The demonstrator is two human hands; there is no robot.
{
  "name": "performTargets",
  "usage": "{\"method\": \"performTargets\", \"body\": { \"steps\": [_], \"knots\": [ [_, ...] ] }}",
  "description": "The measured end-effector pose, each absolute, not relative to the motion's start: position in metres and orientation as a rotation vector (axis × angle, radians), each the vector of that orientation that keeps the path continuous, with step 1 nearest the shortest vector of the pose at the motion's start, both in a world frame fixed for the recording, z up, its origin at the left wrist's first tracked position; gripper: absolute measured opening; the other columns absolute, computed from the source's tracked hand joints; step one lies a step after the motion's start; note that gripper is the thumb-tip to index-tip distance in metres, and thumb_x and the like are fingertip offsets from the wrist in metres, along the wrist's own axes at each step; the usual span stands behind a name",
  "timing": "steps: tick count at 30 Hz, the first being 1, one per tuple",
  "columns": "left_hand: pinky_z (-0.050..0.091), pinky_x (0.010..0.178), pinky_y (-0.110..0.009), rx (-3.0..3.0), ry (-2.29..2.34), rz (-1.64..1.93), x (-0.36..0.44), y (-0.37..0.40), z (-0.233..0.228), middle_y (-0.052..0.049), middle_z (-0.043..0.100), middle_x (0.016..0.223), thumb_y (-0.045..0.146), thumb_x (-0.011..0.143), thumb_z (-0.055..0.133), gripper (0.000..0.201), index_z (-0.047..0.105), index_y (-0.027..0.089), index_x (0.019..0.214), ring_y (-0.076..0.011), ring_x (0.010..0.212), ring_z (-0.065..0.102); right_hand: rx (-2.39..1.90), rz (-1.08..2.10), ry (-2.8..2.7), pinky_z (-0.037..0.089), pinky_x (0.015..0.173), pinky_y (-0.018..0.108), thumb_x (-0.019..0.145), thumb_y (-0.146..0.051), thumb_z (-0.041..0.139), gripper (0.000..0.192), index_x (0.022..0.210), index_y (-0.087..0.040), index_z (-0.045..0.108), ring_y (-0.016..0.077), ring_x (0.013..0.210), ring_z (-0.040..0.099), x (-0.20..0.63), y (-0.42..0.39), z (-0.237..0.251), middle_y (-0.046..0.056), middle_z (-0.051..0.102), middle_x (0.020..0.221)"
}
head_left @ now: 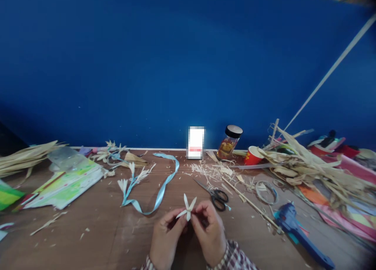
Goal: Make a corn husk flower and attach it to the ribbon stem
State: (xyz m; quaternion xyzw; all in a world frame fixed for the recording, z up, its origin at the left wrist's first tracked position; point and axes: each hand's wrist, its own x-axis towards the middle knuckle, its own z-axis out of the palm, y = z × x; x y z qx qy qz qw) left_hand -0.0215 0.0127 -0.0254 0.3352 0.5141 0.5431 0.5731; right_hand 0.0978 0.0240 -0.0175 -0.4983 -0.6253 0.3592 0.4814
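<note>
A small pale flower with narrow pointed petals, which looks made of dried husk, is pinched between my two hands near the front of the table. My left hand grips it from the left with thumb and forefinger. From the right, the closed thumb and fingers of my right hand meet at its base. Whatever lies below the petals is hidden by my fingers. Black-handled scissors lie just beyond my right hand. Left of my hands, a light-blue ribbon curls away from a bunch of husk flowers with blue-wrapped stems.
Husk scraps litter the table. A blue glue gun, a ring of wire and a thin stick lie right. Behind stand a lidded jar, red paper cup and blurred-out phone-like screen. Dried husks are heaped right.
</note>
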Motion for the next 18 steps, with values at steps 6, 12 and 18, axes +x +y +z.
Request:
{"method": "performTargets", "body": {
  "steps": [6, 12, 18],
  "knots": [
    [0.043, 0.051, -0.021, 0.908, 1.255, 1.251, -0.023, 0.011, -0.024, -0.004, 0.064, 0.072, 0.033, 0.067, 0.065, 0.023, 0.069, 0.016, 0.082, -0.0135, 0.060, 0.054, -1.232, 0.857, -1.505, 0.042, 0.052, 0.020, 0.075, -0.016, 0.053, 0.010, 0.079, -0.019, 0.044, 0.0108, 0.055, 0.051, 0.096, 0.022, -0.012, -0.002, 0.052, 0.066],
    [0.041, 0.054, -0.021, 0.845, 1.166, 1.325, -0.021, 0.012, -0.020, -0.003, 0.062, 0.076, 0.030, 0.069, 0.064, 0.021, 0.066, 0.016, 0.084, -0.0123, 0.062, 0.052, -1.108, 1.129, -1.499, 0.047, 0.063, 0.023, 0.081, -0.017, 0.046, 0.011, 0.091, -0.017, 0.049, 0.0129, 0.067, 0.057, 0.093, 0.019, 0.002, 0.003, 0.060, 0.080],
    [0.036, 0.047, -0.016, 0.460, 0.944, 1.276, -0.018, 0.012, -0.014, 0.004, 0.051, 0.057, 0.028, 0.067, 0.067, 0.016, 0.058, 0.015, 0.067, -0.0057, 0.051, 0.044, -1.098, 1.264, -1.544, 0.047, 0.064, 0.024, 0.078, -0.015, 0.050, 0.017, 0.095, -0.017, 0.051, 0.0143, 0.073, 0.059, 0.098, 0.015, 0.008, 0.004, 0.062, 0.086]
  ]
}}
